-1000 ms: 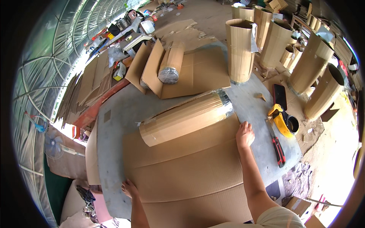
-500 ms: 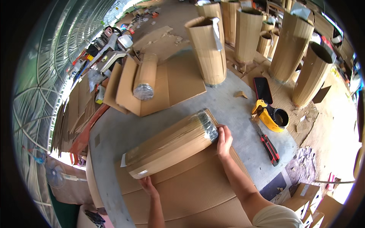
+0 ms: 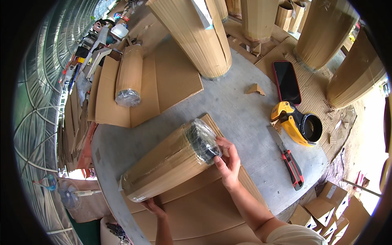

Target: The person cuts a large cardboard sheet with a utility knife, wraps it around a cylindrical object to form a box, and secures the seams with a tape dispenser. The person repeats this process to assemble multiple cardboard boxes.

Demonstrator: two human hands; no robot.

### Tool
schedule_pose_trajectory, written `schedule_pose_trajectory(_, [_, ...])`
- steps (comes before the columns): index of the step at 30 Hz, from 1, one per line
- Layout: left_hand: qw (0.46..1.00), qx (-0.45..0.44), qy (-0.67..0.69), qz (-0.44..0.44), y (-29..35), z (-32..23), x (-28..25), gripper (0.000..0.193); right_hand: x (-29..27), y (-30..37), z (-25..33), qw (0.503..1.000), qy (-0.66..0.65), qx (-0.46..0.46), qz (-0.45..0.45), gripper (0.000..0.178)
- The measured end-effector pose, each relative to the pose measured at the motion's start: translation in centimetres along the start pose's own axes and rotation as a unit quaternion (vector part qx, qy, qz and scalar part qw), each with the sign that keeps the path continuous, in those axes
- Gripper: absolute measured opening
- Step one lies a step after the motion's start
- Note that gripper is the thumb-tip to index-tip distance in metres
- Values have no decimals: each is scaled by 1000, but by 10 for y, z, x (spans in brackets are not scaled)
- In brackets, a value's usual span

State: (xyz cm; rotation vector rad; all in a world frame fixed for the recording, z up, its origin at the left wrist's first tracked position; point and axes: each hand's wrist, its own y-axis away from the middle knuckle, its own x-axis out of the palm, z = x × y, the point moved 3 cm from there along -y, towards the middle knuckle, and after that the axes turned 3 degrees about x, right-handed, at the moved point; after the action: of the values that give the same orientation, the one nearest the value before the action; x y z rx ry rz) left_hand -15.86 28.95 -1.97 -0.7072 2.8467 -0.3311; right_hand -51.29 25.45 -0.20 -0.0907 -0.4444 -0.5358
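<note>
A cardboard tube lies slantwise in front of me, its right end capped with clear plastic film over something dark. My right hand grips that wrapped end, thumb and fingers against the film. Beneath the lower left end, my left hand supports the tube, its fingers partly hidden under it. Below the tube is a flat, creased cardboard sheet on the grey table.
Right of the tube lie a red-and-black utility knife, a yellow-and-black tape dispenser and a phone. A tall cardboard tube stands behind. Another wrapped tube rests on folded cardboard at the far left. Small boxes sit lower right.
The tube's wrapped end has turned and tilted up toward me, showing more of its film cap. My right hand has shifted left and down with it. The whole view has moved closer.
</note>
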Motion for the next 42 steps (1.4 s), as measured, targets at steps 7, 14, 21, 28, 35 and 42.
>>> schedule_pose_trajectory(7, [999,27,-38,12,-2,1,-2,61,2,1,6,1000,1,19,12,42])
schedule_pose_trajectory(14, [1000,10,-9,20,0,7,-8,57,4,4,5,1000,18,8,-8,40])
schedule_pose_trajectory(21, [999,40,3,-21,-2,19,-11,39,-14,10,17,982,171,-33,-79,41])
schedule_pose_trajectory(28, [996,61,59,-27,0,26,-12,23,-136,47,57,575,780,-111,-222,53])
schedule_pose_trajectory(35, [996,35,83,7,-3,36,-10,19,-144,100,75,573,797,96,-164,57])
schedule_pose_trajectory(42, [991,-43,116,47,-19,24,-61,30,-10,250,19,870,481,109,29,50])
